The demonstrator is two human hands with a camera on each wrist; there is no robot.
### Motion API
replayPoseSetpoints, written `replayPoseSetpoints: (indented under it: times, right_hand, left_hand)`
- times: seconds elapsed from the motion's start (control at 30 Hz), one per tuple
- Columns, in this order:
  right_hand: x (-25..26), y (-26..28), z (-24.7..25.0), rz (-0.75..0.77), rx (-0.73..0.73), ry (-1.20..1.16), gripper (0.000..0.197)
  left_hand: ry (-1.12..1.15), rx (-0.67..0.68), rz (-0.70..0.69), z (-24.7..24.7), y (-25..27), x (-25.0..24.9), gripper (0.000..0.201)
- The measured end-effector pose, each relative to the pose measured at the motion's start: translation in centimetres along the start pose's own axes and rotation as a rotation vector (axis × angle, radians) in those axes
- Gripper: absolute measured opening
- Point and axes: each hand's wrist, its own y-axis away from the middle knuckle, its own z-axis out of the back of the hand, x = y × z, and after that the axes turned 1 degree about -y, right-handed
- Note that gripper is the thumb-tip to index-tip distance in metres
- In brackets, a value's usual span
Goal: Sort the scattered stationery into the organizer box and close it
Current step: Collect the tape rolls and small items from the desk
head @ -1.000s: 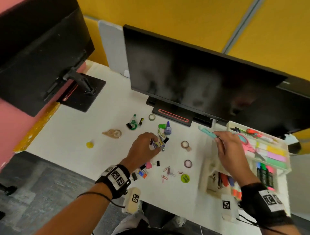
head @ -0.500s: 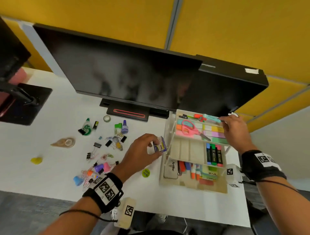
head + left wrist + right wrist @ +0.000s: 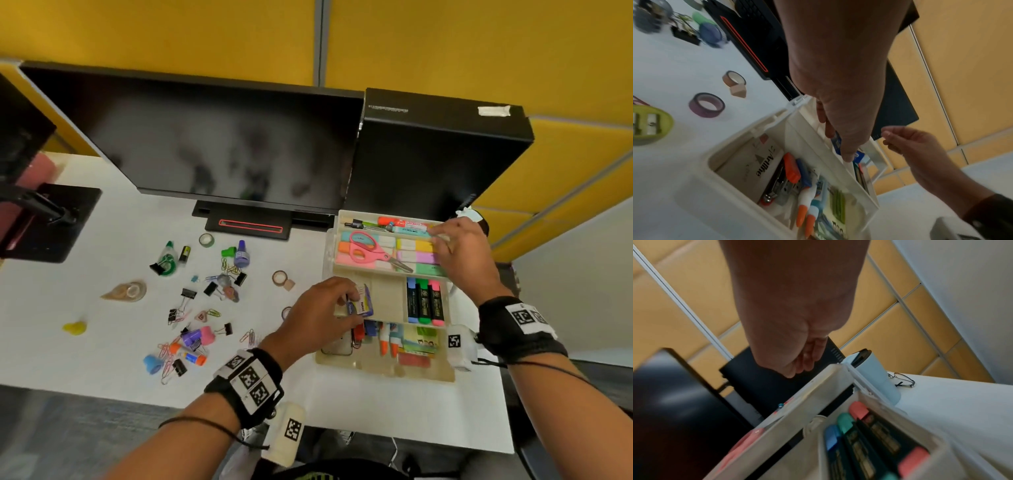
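The cream organizer box [image 3: 387, 371] stands open in tiers at the table's right. My left hand [image 3: 351, 301] pinches a small purple-and-blue box [image 3: 364, 301] over the left compartment of the middle tier; the left wrist view shows that box [image 3: 837, 144] between thumb and fingers. My right hand [image 3: 442, 236] hovers over the top tier with loosely curled fingers [image 3: 801, 363] that hold nothing. A teal cutter [image 3: 407, 229] lies in the top tier behind pink scissors [image 3: 370, 251]. Scattered clips, caps and tape rolls [image 3: 205, 308] lie on the table to the left.
A black monitor [image 3: 222, 144] and a tall black case [image 3: 438, 154] stand right behind the organizer. A second monitor's base [image 3: 51, 222] is at far left. A pale blue tumbler [image 3: 875, 374] and glasses [image 3: 902, 379] sit beyond the box's right corner.
My left hand carried the small box from the pile rightward to the organizer's middle tier. My right hand laid the teal cutter in the top tier and let go. The view swung right.
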Motion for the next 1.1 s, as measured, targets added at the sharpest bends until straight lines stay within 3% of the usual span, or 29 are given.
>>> replayPoseSetpoints:
  times: [0.13,0.27,0.47,0.73,1.0,1.1]
  right_hand:
    - [1.8,3.3,1.4,0.015,-0.038,-0.137,0.018]
    - [2.9,8.8,1.2,0.166,0.112,-0.258,0.014]
    - [2.1,13.0,-3.4,0.190,0.240,-0.262,0.016]
    - [2.6,11.2,-6.2,0.168,0.114,-0.111,0.013]
    - [4.1,9.5,-8.0,0.091,-0.084,-0.049,0.002]
    - [5.2,10.0,-8.4,0.060,-0.164,-0.059,0.008]
  left_hand:
    - [-0.138,0.065,-0.074,-2.9,-2.1,-1.2,0.031]
    - [-0.230,0.067,-0.153,-5.0,-3.9,-2.0,0.022]
    - [-0.245,0.036,-0.081,-6.4,-4.7,-1.7,0.026]
    - [-0.134,0.014,-0.082,-4.5,-2.6,-0.2,0.029]
    - [-0.120,0.091,-0.063,-3.7,-1.9,-0.1,0.022]
    - [-0.134,0.142,-0.061,-3.4,-1.9,-0.1,0.028]
